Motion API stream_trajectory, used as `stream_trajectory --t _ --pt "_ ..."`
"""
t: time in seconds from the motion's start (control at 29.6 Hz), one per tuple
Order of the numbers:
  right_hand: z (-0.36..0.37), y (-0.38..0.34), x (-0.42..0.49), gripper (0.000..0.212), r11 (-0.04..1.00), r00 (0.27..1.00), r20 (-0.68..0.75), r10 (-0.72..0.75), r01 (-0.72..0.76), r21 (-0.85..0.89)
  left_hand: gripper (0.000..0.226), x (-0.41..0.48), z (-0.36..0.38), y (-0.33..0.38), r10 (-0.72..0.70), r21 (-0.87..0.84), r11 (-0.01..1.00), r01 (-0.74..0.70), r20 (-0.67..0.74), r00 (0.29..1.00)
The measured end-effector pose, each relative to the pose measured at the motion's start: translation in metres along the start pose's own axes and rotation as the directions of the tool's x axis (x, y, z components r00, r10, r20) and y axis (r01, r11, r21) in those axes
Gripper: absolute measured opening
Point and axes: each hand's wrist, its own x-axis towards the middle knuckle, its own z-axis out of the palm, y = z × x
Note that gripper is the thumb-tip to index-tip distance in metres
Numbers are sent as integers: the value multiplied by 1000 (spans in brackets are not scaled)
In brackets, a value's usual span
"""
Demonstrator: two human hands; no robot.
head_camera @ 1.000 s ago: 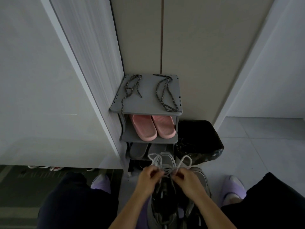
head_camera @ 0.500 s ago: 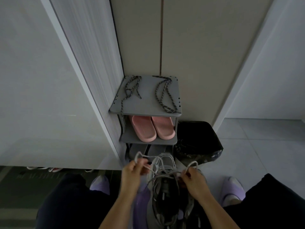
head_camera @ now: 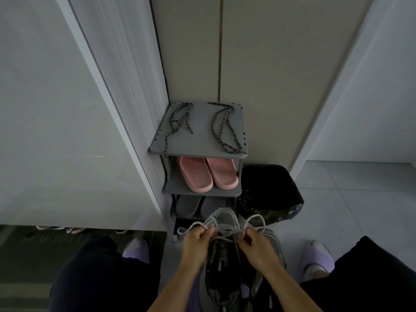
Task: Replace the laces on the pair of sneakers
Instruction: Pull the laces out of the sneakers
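Down near the floor, seen from above, a person crouches with a grey sneaker (head_camera: 222, 266) standing between their knees, toe pointing away toward a small grey shoe rack (head_camera: 202, 144). The left hand (head_camera: 198, 240) and right hand (head_camera: 255, 243) sit close together over the top of the tongue, each with fingers curled and pinching a strand of the pale lace (head_camera: 225, 232), whose loose loops spill out to either side. The second sneaker (head_camera: 273, 242) lies just beside the first, on the right, mostly hidden by the forearm. Two dark speckled laces (head_camera: 230, 149), likely the replacements, lie untouched on the rack's top shelf, well apart from the hands. The step in hand looks like undoing the old lace. Next, it probably needs drawing out of the eyelets row by row, with the shoe kept steady against the pull.
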Motion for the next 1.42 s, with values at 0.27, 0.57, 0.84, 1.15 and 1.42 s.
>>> stream_trajectory --t 0.27,0.57,0.84,1.15,1.42 --pt "2 -7 1 17 996 1000 -20 20 -19 85 30 -3 -8 5 -135 -270 958 102 -107 985" --pt "15 -11 2 14 994 1000 8 4 -5 113 37 10 -7 4 -245 -210 949 233 -31 969" --pt "12 -13 -4 30 998 1000 12 11 -10 -68 34 15 -7 8 -402 -203 891 406 62 914" --pt "17 -12 -10 20 981 996 24 -84 87 -176 26 5 -5 -6 -363 -188 915 357 2 932" --pt "3 -3 -4 27 990 995 -69 69 -60 127 31 -21 14 -20 86 222 971 -89 25 996"
